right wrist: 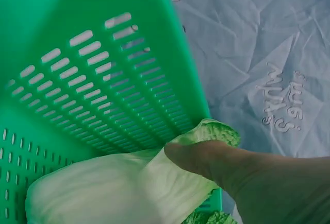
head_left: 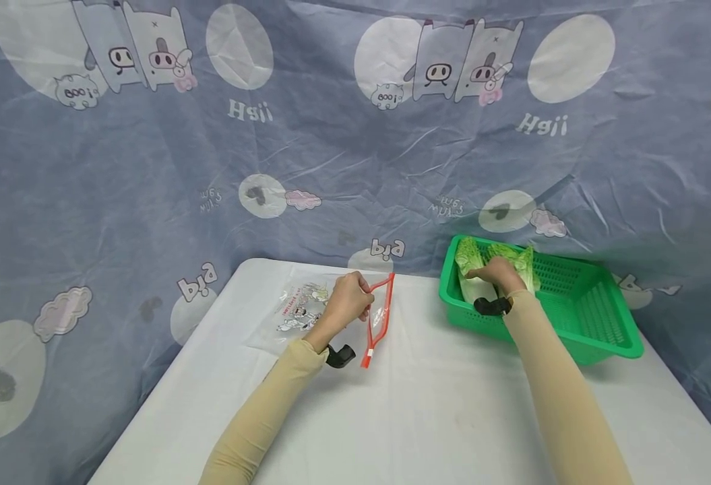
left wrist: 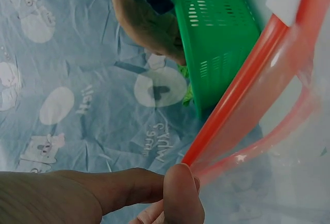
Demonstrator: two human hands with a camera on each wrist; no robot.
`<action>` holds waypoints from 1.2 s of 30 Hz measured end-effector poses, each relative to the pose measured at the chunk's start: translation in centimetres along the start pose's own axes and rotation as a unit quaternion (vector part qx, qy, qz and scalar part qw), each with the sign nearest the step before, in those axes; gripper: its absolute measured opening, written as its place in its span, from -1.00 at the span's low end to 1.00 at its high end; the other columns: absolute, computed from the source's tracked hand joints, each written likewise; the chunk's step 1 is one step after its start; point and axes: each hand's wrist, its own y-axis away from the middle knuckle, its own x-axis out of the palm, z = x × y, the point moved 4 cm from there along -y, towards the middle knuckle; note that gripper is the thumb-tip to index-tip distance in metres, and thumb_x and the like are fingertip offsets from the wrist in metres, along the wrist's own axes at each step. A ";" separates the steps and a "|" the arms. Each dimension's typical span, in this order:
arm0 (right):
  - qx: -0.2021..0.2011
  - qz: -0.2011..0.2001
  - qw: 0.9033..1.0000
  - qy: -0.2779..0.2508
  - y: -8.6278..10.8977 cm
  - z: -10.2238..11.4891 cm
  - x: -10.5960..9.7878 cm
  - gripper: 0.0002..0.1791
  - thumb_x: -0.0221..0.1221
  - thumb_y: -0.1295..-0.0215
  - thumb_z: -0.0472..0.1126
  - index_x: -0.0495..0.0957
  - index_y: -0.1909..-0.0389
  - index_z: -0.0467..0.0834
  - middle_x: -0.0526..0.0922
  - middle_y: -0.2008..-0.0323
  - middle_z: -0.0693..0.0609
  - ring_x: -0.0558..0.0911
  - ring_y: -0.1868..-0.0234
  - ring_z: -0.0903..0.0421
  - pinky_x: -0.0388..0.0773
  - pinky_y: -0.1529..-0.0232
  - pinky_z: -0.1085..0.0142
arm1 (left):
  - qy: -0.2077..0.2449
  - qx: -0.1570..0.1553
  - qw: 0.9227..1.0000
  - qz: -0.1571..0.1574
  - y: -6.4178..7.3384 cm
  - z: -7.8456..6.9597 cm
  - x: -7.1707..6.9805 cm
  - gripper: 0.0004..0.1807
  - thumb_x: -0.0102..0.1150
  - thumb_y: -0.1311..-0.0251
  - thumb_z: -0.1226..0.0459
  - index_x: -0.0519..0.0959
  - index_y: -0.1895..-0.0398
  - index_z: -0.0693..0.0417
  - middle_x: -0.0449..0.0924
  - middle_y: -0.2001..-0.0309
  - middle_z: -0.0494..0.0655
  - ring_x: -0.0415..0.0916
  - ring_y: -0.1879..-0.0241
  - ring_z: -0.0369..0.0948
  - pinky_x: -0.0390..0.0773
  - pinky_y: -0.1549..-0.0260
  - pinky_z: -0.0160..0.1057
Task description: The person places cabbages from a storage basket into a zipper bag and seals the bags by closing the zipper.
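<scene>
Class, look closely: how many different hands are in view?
2. The left hand pinches the clear bag by its red edge; the right hand reaches into the green basket, its thumb on a cabbage, other fingers hidden.

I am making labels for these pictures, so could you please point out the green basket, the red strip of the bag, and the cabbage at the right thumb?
Green basket (head_left: 564, 275): head view, inner back wall.
Red strip (left wrist: 237, 87): left wrist view, its straight side.
Cabbage (right wrist: 105, 187): right wrist view, pale stalk.
</scene>
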 end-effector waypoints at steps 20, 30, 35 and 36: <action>0.037 0.015 0.998 0.046 -0.4 -1.0 1.0 -0.28 0.18 -0.28 0.05 0.36 -0.14 -0.54 0.41 -0.11 -0.47 0.48 -0.05 -0.31 0.53 0.02 -0.08 | 0.003 0.003 1.000 0.004 0.1 0.3 0.8 -0.91 0.16 -0.14 0.48 0.45 0.44 0.27 0.53 0.73 0.03 0.47 0.85 -0.25 0.66 0.61 -0.04; 0.008 -0.065 0.998 0.010 -0.2 -0.4 0.1 -0.36 0.10 -0.29 0.18 0.48 0.25 -0.44 0.51 0.34 -0.26 0.49 0.36 -0.07 0.50 0.33 0.09 | -0.011 0.010 1.000 -0.013 -0.2 0.1 0.2 -0.91 0.16 -0.18 0.45 0.48 0.45 0.26 0.56 0.71 0.03 0.50 0.83 -0.23 0.63 0.69 -0.18; 0.008 -0.107 0.993 -0.043 0.0 -0.4 -0.1 -0.44 0.12 -0.26 0.18 0.20 0.76 -0.07 0.12 0.79 0.14 0.21 0.72 0.17 0.30 0.60 0.26 | -0.017 0.014 0.999 -0.024 -0.2 -0.1 -0.3 -0.92 0.17 -0.17 0.44 0.50 0.46 0.25 0.56 0.71 0.01 0.50 0.82 -0.23 0.60 0.72 -0.24; 0.009 -0.125 0.990 -0.058 0.2 -0.4 -0.1 -0.43 0.14 -0.24 0.17 0.17 0.77 -0.04 0.09 0.80 0.16 0.19 0.74 0.17 0.28 0.63 0.26 | -0.020 0.016 0.999 -0.025 -0.2 -0.1 -0.3 -0.92 0.16 -0.17 0.44 0.51 0.46 0.24 0.55 0.72 0.00 0.50 0.83 -0.23 0.58 0.74 -0.26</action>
